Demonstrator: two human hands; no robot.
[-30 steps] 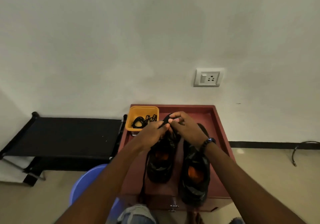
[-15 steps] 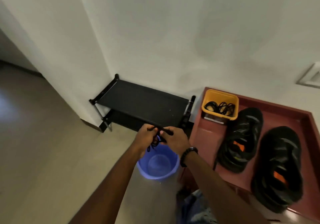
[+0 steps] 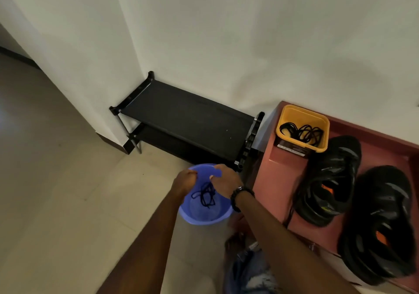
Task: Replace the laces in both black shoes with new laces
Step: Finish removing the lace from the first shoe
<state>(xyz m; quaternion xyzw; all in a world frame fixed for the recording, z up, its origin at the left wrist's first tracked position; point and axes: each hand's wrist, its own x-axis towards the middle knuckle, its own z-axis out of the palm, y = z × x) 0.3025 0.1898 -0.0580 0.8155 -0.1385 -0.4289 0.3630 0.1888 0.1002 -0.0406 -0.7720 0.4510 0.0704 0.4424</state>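
Observation:
Two black shoes with orange insoles lie on a red-brown low table [image 3: 272, 180], one nearer the wall [image 3: 328, 180] and one nearer me [image 3: 381, 221]. A yellow tub [image 3: 302, 114] at the table's back corner holds coiled black laces [image 3: 301, 132]. Both my hands hover over a blue bucket [image 3: 204, 221] on the floor. A loose black lace [image 3: 205, 195] is inside the bucket, just below the hands. My left hand [image 3: 184, 180] has its fingers curled. My right hand [image 3: 226, 183] has its fingers spread, with the lace right beneath it.
A black two-tier shoe rack [image 3: 188, 116] stands against the white wall behind the bucket. A thin black lace end [image 3: 291, 214] hangs down the table's edge from the nearer-wall shoe. My knee in jeans [image 3: 247, 271] is at the bottom. Tiled floor stretches left.
A second ago both hands worked at the shoe on the table. They swung left with the black lace, and it now sits lower inside the blue bucket, below the hands.

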